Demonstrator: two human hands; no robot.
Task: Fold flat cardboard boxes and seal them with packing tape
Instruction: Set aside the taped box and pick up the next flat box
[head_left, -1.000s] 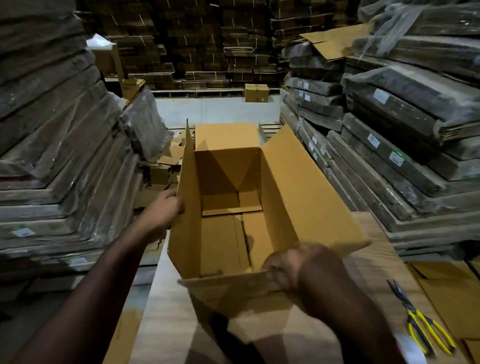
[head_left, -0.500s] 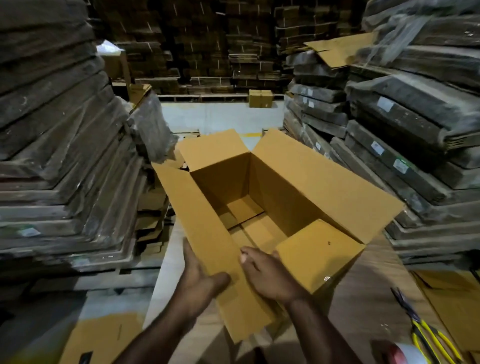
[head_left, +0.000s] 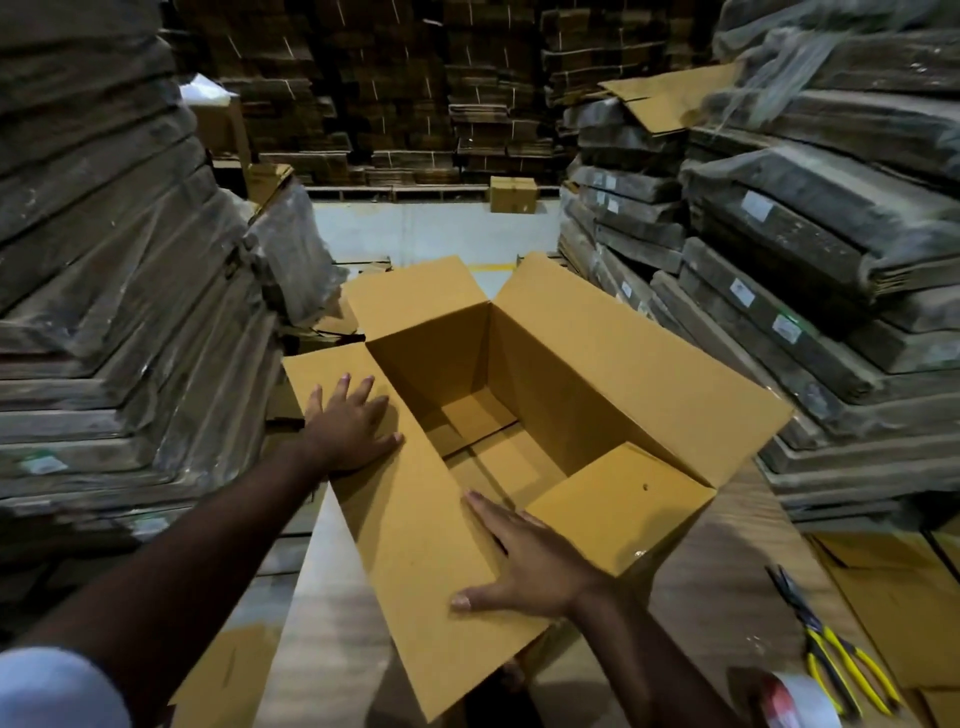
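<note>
Box (head_left: 519, 415) sits open mid-desk (head_left: 332, 649). Left hand (head_left: 348, 431) at 10 o'clock, right hand (head_left: 524, 566) at 6, both spread flat on the long flap. Looks light, stiff cardboard; prob best gripped at flap edges.

Yellow-handled pliers (head_left: 831, 660) are lying on the wooden table (head_left: 727, 597), off to the right of where the flap is being pressed and well apart from it. Wrapped stacks of flat cardboard (head_left: 104, 291) are rising on the left, more labelled bundles (head_left: 810, 249) are leaning on the right, and a small closed carton (head_left: 513, 194) is sitting on the floor (head_left: 431, 228) far beyond.
</note>
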